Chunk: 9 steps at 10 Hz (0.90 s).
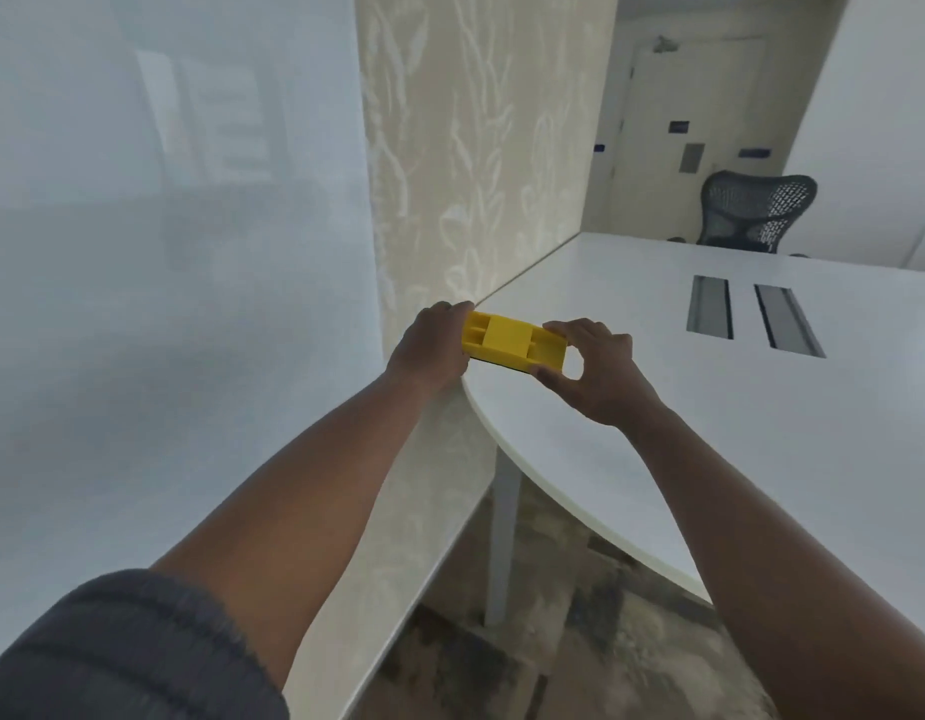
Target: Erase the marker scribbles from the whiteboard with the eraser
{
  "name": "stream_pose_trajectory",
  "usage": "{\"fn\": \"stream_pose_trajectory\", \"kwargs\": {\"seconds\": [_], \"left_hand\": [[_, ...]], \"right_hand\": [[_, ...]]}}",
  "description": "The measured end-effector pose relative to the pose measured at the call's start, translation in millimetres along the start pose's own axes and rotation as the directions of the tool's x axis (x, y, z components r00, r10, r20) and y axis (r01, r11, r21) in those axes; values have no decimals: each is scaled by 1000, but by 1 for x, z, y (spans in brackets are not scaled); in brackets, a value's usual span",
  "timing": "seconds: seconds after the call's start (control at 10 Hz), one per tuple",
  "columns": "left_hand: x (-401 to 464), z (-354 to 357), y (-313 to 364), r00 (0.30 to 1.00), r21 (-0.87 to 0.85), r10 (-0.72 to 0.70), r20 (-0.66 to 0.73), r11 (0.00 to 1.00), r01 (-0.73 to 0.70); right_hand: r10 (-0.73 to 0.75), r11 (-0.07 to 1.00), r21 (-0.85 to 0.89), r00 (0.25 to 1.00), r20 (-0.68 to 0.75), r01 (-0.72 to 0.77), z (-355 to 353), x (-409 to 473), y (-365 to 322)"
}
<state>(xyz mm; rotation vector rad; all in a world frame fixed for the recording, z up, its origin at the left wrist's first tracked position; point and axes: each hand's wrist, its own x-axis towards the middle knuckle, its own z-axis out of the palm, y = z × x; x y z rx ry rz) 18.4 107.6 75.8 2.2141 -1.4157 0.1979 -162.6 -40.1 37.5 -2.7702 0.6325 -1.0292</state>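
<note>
Both hands hold a yellow eraser by its ends, at the near corner of the white desk. The left hand wraps its fingers around the eraser's left end; the right hand pinches the right end between thumb and fingers. A dark pad shows along the eraser's underside, just above the desk edge. The whiteboard fills the left side, glossy, with no marks visible. A mesh office chair stands behind the desk.

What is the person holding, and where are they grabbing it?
The yellow eraser, held at its two ends: the left hand grips one end, the right hand pinches the other with its fingers.
</note>
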Motion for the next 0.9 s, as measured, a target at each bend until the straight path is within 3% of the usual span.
{"fn": "stream_pose_trajectory", "kwargs": {"seconds": [0.2, 0.5, 0.7, 0.8, 0.9], "left_hand": [[37, 134, 45, 973, -38, 74, 220, 997, -67], [34, 254, 65, 889, 17, 80, 452, 995, -98], [39, 264, 68, 872, 80, 93, 480, 986, -149], [37, 247, 65, 893, 41, 90, 442, 992, -120], [35, 227, 57, 974, -11, 22, 225, 1000, -19]], "right_hand": [[237, 970, -81, 967, 94, -230, 22, -64, 102], [435, 900, -135, 864, 253, -413, 60, -134, 164], [460, 888, -127, 851, 252, -443, 63, -137, 169], [422, 906, -117, 885, 199, -406, 62, -128, 160], [359, 933, -74, 921, 150, -352, 63, -99, 140]]}}
